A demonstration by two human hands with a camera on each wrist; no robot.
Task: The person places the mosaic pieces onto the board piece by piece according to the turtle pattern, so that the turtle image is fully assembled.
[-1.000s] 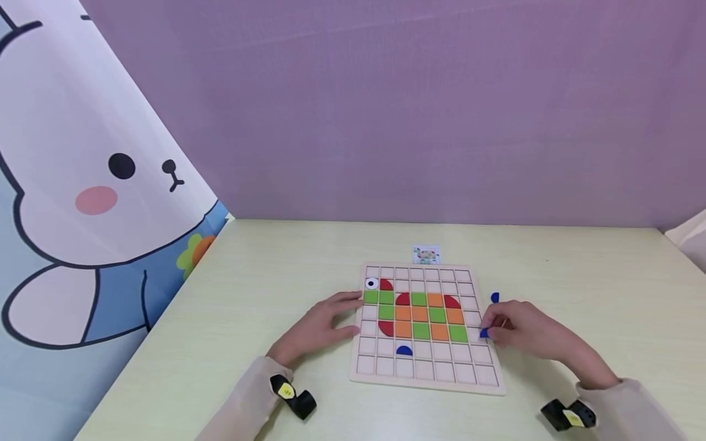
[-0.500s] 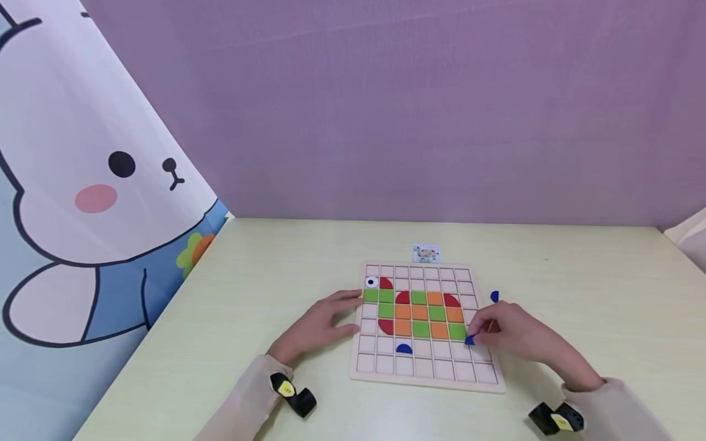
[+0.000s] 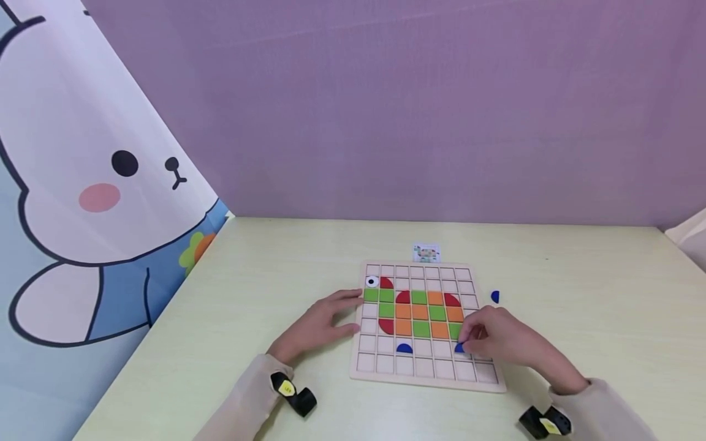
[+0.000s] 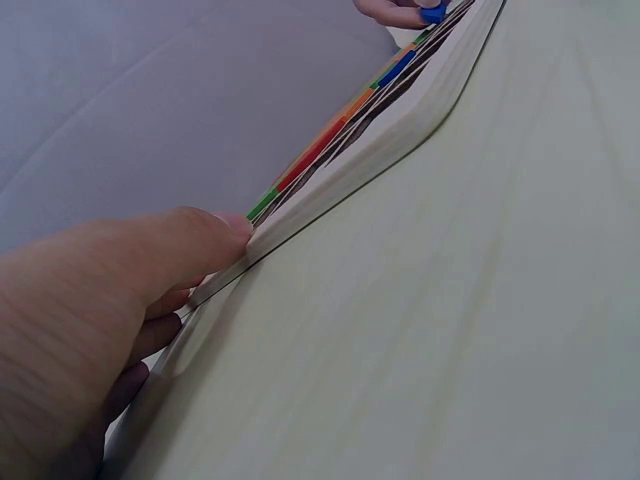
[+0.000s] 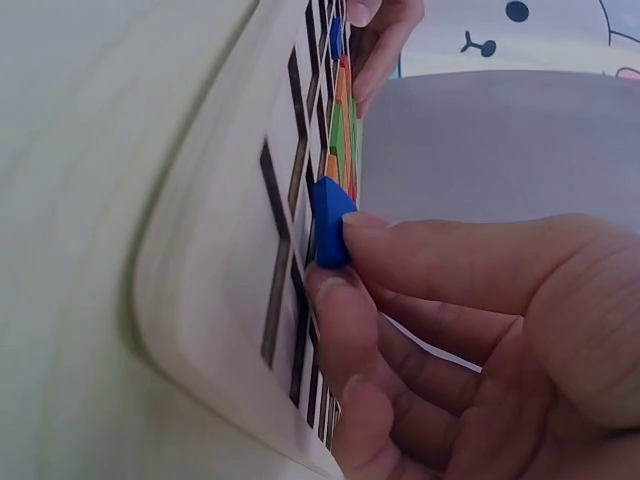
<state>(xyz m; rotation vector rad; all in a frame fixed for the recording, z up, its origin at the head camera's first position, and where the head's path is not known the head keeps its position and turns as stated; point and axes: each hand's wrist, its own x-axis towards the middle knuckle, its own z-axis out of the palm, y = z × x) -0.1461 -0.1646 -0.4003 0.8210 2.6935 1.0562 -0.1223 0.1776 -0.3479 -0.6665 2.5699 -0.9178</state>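
Observation:
A pale wooden grid board [image 3: 425,384] lies on the table, with green, orange and red pieces in its squares. My left hand [image 3: 318,321] rests against the board's left edge, fingers extended and thumb [image 4: 205,240] touching the rim. Between thumb and fingers my right hand [image 3: 506,335] pinches a small blue piece [image 5: 332,228] at the board's lower right, just below a green square. Whether it touches the board I cannot tell. Another blue half-round piece [image 3: 404,348] sits in a square under the orange rows. A white piece with a black dot [image 3: 372,282] is at upper left.
A loose blue half-round piece [image 3: 495,297] lies on the table right of the board. Touching or nearly touching the board's far edge is a small picture card [image 3: 426,253]. A purple cloth [image 3: 430,110] hangs behind the table, beside a cartoon-printed cloth [image 3: 99,147].
My right hand has moved left and slightly toward me with the blue piece, from the board's right edge to below the green square. My left hand stays where it was.

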